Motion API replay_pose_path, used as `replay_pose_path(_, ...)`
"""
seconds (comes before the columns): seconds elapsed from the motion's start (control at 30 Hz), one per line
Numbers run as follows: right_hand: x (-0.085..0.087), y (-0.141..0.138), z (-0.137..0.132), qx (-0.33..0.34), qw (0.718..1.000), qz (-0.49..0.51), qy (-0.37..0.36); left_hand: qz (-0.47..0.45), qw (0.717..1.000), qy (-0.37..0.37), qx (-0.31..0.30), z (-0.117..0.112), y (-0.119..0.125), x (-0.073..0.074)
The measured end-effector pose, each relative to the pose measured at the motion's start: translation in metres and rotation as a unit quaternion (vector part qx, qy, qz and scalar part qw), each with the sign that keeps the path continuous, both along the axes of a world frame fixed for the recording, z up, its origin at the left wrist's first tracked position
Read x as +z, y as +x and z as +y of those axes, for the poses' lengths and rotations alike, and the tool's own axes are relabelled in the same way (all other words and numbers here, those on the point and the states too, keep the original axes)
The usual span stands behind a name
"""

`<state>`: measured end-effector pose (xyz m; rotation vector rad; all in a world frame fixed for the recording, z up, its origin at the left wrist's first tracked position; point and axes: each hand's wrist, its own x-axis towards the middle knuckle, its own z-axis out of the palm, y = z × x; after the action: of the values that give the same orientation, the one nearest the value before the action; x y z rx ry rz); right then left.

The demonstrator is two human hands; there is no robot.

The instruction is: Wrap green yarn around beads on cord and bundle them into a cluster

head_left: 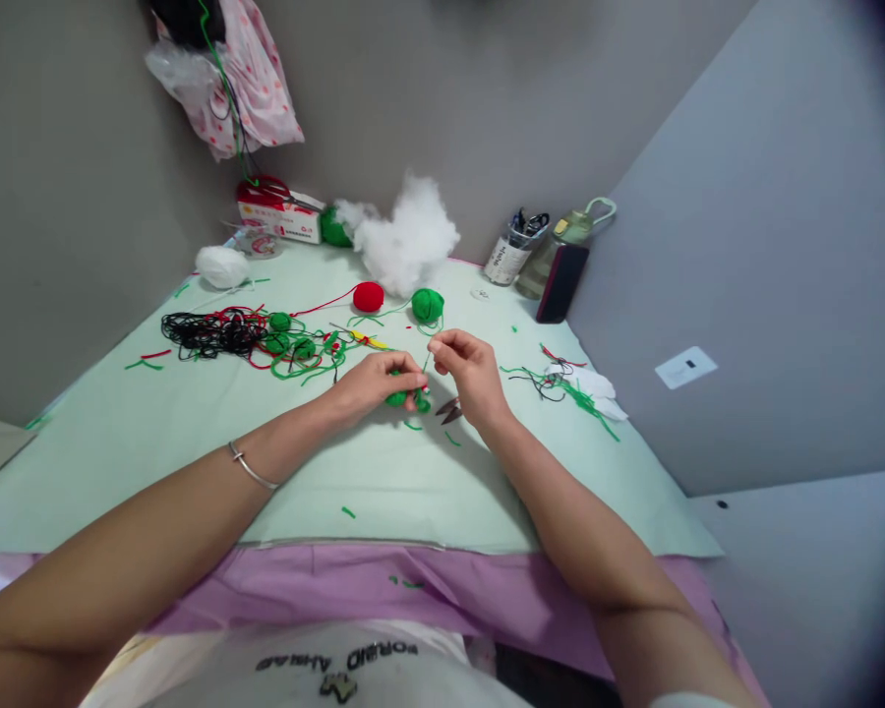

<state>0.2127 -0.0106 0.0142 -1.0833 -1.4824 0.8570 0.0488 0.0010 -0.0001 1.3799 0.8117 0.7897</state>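
Observation:
My left hand (375, 382) is closed around a small green crocheted piece (407, 398) just above the pale green table cover (192, 423). My right hand (469, 372) is pinched on a thin strand or needle rising from that piece; I cannot make out which. The two hands nearly touch at the middle of the table. A green yarn ball (428, 305) lies just beyond them, with a red yarn ball (368, 296) to its left. Small dark snips (449, 409) lie under my right hand.
A tangle of black, red and green yarn (225, 334) sprawls at left. White stuffing (407, 244), a white ball (222, 265), a box (280, 218), a pen cup (508, 254), a bottle (560, 241) and a phone (561, 283) line the back. Yarn scraps (582, 388) lie at right.

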Motion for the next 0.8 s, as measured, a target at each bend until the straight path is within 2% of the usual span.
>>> replay_pose_path(0.1,0.0,0.0,0.0,0.019,0.999,0.035,-0.002,-0.013,1.0,-0.011,-0.025,0.0,0.001,-0.004)
replay_pose_path(0.23,0.006,0.007,0.0,0.086,0.984,0.101,-0.117,-0.049,0.998,-0.02,-0.039,0.002,0.002,-0.008)
replay_pose_path(0.3,0.011,0.012,0.0,0.092,0.977,0.126,-0.143,-0.034,0.999,-0.008,-0.04,0.002,0.002,-0.007)
replay_pose_path(0.43,0.021,0.018,0.002,0.077,0.972,0.186,-0.118,-0.01,1.0,0.022,-0.016,0.003,0.002,-0.004)
replay_pose_path(0.6,0.023,0.021,0.002,0.066,0.972,0.187,-0.123,-0.064,0.997,-0.039,-0.004,0.003,0.0,-0.003)
replay_pose_path(0.8,0.023,0.02,-0.003,0.061,0.982,0.154,-0.092,-0.102,0.991,-0.055,0.07,0.003,-0.002,0.001)
